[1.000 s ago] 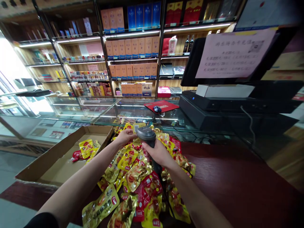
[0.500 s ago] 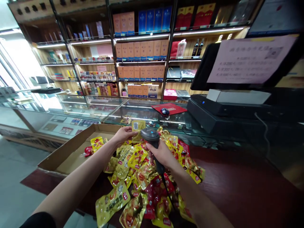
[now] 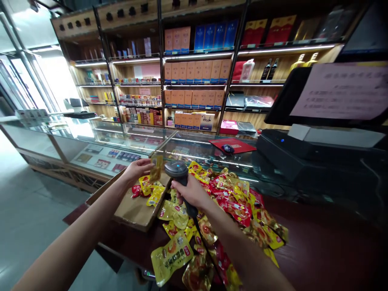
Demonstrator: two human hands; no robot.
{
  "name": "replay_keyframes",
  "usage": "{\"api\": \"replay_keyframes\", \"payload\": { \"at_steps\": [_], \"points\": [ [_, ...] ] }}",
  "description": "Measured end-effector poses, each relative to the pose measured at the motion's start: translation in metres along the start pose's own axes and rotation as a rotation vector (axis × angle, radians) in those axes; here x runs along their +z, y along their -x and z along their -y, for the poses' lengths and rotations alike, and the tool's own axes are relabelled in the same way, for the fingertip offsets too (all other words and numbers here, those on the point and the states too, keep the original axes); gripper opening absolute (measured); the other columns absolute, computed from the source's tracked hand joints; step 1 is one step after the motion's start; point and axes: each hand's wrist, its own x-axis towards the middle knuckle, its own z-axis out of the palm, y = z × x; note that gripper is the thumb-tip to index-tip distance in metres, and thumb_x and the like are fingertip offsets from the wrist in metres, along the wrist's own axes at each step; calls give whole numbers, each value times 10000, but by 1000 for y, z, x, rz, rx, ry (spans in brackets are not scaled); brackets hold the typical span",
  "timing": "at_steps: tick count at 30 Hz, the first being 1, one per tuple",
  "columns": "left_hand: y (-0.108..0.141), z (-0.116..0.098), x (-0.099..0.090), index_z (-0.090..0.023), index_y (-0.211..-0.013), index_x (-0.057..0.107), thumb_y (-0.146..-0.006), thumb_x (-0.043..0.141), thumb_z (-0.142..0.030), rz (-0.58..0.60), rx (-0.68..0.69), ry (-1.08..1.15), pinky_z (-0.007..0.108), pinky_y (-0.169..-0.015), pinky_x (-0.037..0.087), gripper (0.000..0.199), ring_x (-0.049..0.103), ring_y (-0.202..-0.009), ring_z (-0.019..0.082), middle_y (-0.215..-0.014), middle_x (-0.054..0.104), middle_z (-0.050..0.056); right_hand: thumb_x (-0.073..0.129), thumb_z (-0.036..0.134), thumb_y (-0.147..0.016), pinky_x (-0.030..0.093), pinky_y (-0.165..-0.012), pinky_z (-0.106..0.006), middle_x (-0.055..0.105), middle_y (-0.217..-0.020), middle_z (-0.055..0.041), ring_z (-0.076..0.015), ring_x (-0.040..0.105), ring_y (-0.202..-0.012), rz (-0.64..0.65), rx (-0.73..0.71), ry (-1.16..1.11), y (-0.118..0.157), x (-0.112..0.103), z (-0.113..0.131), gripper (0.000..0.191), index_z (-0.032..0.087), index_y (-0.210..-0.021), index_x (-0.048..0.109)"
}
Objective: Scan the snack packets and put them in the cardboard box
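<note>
— "Leftward since the earlier frame, a gold packet (image 3: pixel 156 168) had been carried by the left grip (image 3: pixel 137 169), from beside the box (image 3: pixel 129 212) to a place that appeared over its far right corner."

— "How was it held?"

— "By one edge, in a narrow pinch of thumb and fingers; its printing was too blurred to be read. By the right grip (image 3: pixel 192 190), a scanner (image 3: pixel 176 169) was clasped round its handle, just right of the box's rim, some fingers being hidden."

— "And around the box?"

— "Yellow and red packets (image 3: pixel 150 188) were gathered inside it; to its right, a loose heap (image 3: pixel 230 198) was spread across the tabletop (image 3: pixel 306 238)."

— "How was the step judged best done?"

— "With the pinch kept light and at the edge, so that no crumpling was caused; with the scanner's head kept from knocking the packet, little room being left between them; and with the box's right wall cleared, since a snag there seemed possible."
</note>
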Motion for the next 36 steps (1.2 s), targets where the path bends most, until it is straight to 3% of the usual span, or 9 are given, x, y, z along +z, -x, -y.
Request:
{"api": "replay_keyframes", "payload": {
  "at_steps": [5, 10, 15, 22, 31, 36],
  "points": [
    [7, 3, -19, -150, -1021, 692, -554, 850, -334, -25, 3, 5, 300, -776, 557, 526, 675, -952, 228, -1151, 668, 142, 629, 336, -779, 489, -371, -243, 545, -545, 42, -111, 537, -399, 22, -6, 2, -6, 16, 1, 204, 189, -872, 521],
    [15, 5, 4, -143, -979, 703, -541, 856, -341, 39, -20, -2, 315, -794, 554, 505, 670, -972, 245, -1148, 670, 150, 622, 298, -785, 495, -371, -261, 546, -546, 40, -118, 534, -387, -6, -1, 16, 0, 7, -1, 189, 183, -890, 513],
    [16, 8, 51, -136, -971, 704, -524, 859, -354, 132, -35, -17, 331, -791, 545, 521, 675, -956, 254, -1054, 705, 147, 595, 296, -800, 496, -376, -265, 589, -605, 20, -118, 542, -390, -76, 5, 27, 12, -20, -5, 186, 180, -915, 506],
    [3, 23, 126, -146, -989, 698, -551, 849, -354, 302, -81, -29, 309, -776, 543, 508, 682, -914, 225, -1019, 716, 127, 590, 290, -803, 479, -369, -245, 528, -515, 48, -115, 526, -369, -216, 28, 36, 39, -79, -13, 141, 178, -849, 518],
    [-20, 50, 224, -159, -1001, 703, -570, 837, -368, 454, -106, -91, 299, -742, 545, 498, 675, -910, 221, -1021, 713, 117, 592, 331, -802, 439, -359, -219, 531, -495, 46, -119, 537, -356, -333, 31, -19, 63, -158, -42, 165, 182, -801, 520],
    [-17, 61, 268, -144, -992, 705, -590, 816, -377, 529, -84, -185, 276, -728, 530, 478, 682, -834, 194, -961, 730, 112, 557, 356, -826, 443, -375, -221, 563, -524, 27, -115, 538, -370, -378, 18, -10, 70, -193, -63, 192, 168, -861, 561]
  ]
}}
